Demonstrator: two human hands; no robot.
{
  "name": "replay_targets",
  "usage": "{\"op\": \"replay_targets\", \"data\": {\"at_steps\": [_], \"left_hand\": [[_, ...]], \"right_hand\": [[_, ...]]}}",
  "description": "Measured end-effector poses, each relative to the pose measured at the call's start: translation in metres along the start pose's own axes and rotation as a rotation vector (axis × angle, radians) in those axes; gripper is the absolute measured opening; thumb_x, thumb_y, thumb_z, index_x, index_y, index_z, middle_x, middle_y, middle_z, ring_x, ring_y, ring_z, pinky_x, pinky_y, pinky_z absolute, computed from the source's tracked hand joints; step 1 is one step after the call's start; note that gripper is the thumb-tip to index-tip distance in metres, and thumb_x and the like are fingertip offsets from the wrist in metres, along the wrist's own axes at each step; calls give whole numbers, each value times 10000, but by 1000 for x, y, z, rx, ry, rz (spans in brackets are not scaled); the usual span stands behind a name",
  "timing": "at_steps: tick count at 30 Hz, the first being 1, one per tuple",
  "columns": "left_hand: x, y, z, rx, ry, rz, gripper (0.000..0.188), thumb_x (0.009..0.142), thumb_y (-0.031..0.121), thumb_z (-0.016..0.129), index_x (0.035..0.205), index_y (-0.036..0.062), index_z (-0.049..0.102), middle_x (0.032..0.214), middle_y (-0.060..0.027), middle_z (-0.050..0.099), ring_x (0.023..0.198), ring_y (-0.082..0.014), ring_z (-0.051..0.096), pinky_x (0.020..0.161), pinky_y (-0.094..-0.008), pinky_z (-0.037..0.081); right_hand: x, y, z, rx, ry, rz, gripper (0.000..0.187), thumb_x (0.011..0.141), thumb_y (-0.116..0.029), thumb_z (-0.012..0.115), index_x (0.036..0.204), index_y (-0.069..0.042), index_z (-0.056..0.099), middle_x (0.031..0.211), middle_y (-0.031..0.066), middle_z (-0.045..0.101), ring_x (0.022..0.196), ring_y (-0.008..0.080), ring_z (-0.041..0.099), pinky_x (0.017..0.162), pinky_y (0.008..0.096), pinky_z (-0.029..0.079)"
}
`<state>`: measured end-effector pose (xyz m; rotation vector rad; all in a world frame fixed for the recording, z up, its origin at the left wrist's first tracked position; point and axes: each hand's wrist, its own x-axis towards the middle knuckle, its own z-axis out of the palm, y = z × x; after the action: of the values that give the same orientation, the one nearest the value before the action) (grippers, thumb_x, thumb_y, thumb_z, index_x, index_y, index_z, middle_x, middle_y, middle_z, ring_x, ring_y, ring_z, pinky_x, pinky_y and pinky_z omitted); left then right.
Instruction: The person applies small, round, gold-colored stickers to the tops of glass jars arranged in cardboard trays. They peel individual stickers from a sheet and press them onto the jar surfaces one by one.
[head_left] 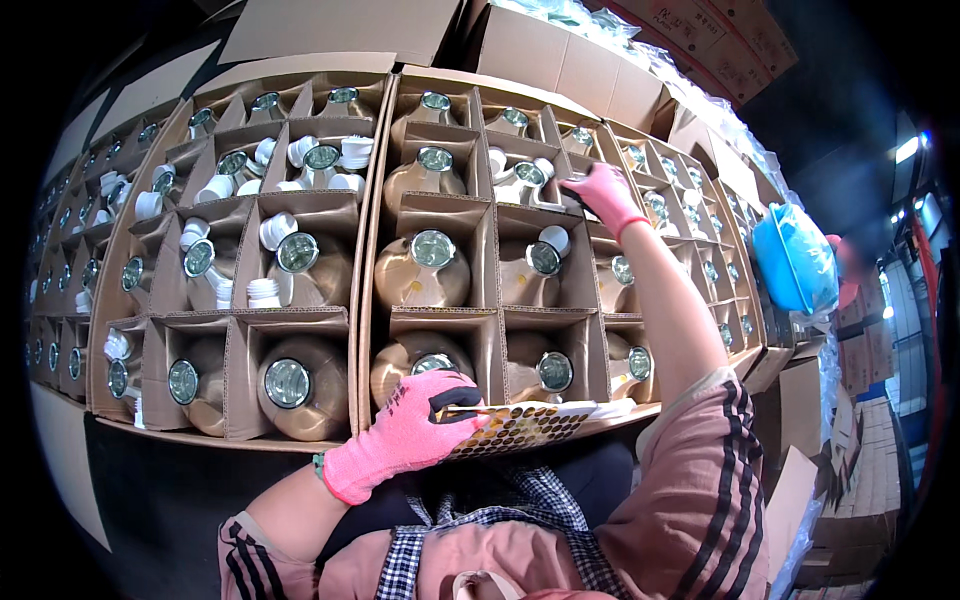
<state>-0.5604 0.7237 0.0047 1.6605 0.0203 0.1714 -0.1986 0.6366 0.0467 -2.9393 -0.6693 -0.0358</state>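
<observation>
My left hand (pixel 415 425), in a pink glove with dark fingertips, is closed on a sheet of round stickers (pixel 535 428). The sheet carries rows of dark and gold dots and lies over the near edge of the carton. My right hand (pixel 607 197), gloved the same way, reaches over the carton's far right part. Its fingers are pinched together beside a jar with a clear neck (pixel 529 174); anything between them is too small to make out. Round gold-tinted glass jars (pixel 415 275) stand in cardboard cells around both hands. White plastic caps (pixel 357 152) are tucked beside several necks.
Cardboard dividers (pixel 440 212) rise between the jars. More jar-filled cartons (pixel 75 250) extend left and right. A large box (pixel 570 62) stands behind, and a blue tub (pixel 783 262) with clear plastic sits at right. Beside the tub is a blurred person (pixel 857 260).
</observation>
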Motion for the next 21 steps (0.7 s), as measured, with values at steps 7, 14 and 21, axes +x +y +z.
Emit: {"op": "replay_targets", "data": {"at_steps": [7, 14, 21], "left_hand": [[-1, -3, -1, 11, 17, 18, 134, 686, 55, 693, 774, -4, 611, 821, -92, 605, 765, -172, 582, 699, -272, 458], [5, -5, 4, 6, 23, 33, 138, 703, 30, 682, 808, -13, 605, 845, -78, 599, 785, -136, 578, 717, -255, 464], [-4, 5, -5, -172, 187, -85, 107, 718, -5, 659, 807, -15, 602, 871, -70, 599, 840, -113, 551, 741, -241, 443]], "right_hand": [[-7, 43, 0, 714, -169, 149, 379, 763, -353, 653, 771, 25, 630, 611, 13, 555, 523, 93, 466, 485, 268, 367], [5, 107, 21, 612, -9, 244, 374, 759, -325, 625, 870, 32, 607, 745, 76, 612, 663, 146, 557, 594, 286, 430], [-137, -29, -65, 843, -147, -232, 315, 816, -327, 614, 915, -27, 624, 660, -30, 546, 599, 52, 485, 543, 202, 391]]}}
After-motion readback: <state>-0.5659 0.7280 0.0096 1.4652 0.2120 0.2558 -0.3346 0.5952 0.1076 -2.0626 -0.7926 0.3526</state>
